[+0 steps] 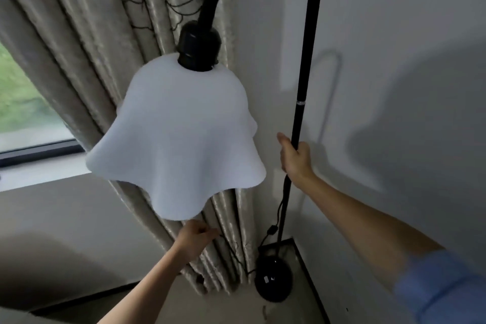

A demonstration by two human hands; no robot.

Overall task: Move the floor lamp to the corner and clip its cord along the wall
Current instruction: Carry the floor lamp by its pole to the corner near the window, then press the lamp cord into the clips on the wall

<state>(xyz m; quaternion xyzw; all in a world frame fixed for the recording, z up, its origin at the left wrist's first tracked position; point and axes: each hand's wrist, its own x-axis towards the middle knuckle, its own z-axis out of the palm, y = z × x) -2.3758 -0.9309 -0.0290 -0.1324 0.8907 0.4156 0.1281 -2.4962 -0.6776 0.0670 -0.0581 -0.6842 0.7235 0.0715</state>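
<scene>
The floor lamp stands in the corner beside the right wall. Its black pole [306, 60] arches over to a white wavy shade [181, 134] hanging in front of the curtain. The round black base [273, 280] rests on the floor. My right hand [294, 156] grips the pole at mid height. My left hand [196, 241] sits below the shade against the curtain folds, fingers pinched on the thin black cord [231, 252], which runs down to the base. An inline switch [271, 230] hangs on the cord by the pole.
A beige patterned curtain [92, 42] hangs left of the lamp, reaching the floor. A window [23, 102] with a white sill [39, 173] lies at left. A dark baseboard [310, 279] lines the grey right wall [394, 60].
</scene>
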